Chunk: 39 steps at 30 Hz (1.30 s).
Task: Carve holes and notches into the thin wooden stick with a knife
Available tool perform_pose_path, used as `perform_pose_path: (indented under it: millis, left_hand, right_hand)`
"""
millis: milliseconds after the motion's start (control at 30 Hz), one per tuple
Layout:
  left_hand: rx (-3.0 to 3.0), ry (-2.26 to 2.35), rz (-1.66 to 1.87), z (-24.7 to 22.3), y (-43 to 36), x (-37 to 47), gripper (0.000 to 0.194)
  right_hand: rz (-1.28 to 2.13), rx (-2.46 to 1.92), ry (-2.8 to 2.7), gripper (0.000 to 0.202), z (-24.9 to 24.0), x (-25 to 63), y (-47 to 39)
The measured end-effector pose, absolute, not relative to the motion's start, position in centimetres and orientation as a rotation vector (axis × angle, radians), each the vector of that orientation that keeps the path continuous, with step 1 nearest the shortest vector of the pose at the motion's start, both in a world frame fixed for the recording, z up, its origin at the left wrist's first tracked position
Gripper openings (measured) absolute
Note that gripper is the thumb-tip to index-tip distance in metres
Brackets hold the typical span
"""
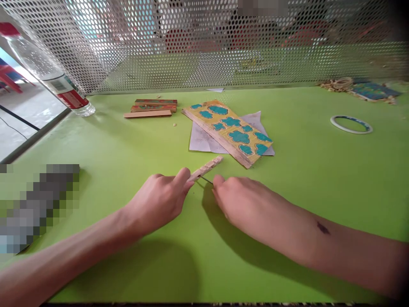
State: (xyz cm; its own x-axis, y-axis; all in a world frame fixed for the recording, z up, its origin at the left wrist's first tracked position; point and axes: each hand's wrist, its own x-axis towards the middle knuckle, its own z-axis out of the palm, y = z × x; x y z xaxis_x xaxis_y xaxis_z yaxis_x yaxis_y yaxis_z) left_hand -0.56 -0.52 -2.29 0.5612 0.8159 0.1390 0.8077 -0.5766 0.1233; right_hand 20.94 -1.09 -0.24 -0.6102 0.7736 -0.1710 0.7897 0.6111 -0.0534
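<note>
My left hand (168, 192) is closed around the near end of a narrow pale wooden strip (211, 164), which points up and to the right with notches or carved marks along it. My right hand (236, 196) is closed on a thin dark metal tool (206, 180), perhaps a blade or a pick; its handle is hidden in the fingers. The tool's tip touches the strip just beyond my left thumb. Beyond the hands lies a yellow-painted wooden board (223, 128) with blue-green cloud shapes, resting on a sheet of white paper (204, 143).
A water bottle (60, 81) stands at the left edge. Small painted wood pieces (155, 105) lie at the back, and a roll of tape (351, 124) at the right. Coiled cord (340, 84) sits far right. A perforated metal screen (211, 47) bounds the green table (303, 170).
</note>
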Motion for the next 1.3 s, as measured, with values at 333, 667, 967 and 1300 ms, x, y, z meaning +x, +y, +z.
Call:
perform_pose_path:
  millis: [333, 667, 967, 1300]
  left_hand:
    - [2.57, 1.506, 0.341, -2.4, -0.7, -0.4, 0.023]
    - [2.354, 1.467, 0.582, -2.1, -0.5, -0.4, 0.017]
    - [2.508, 1.488, 0.86, -2.3, -0.9, -0.5, 0.009]
    - [2.472, 1.57, 0.926, -2.2, -0.9, -0.3, 0.012]
  right_hand:
    - [-1.485, 1.383, 2.152, 0.037, 0.7, 23.1, 2.6]
    - [-0.612, 1.659, 2.71, 0.022, -1.1, 21.2, -0.4]
    - [-2.277, 1.34, 1.856, 0.039, 1.2, 22.1, 1.0]
    - [-1.508, 1.587, 2.506, 0.037, 1.5, 22.5, 1.1]
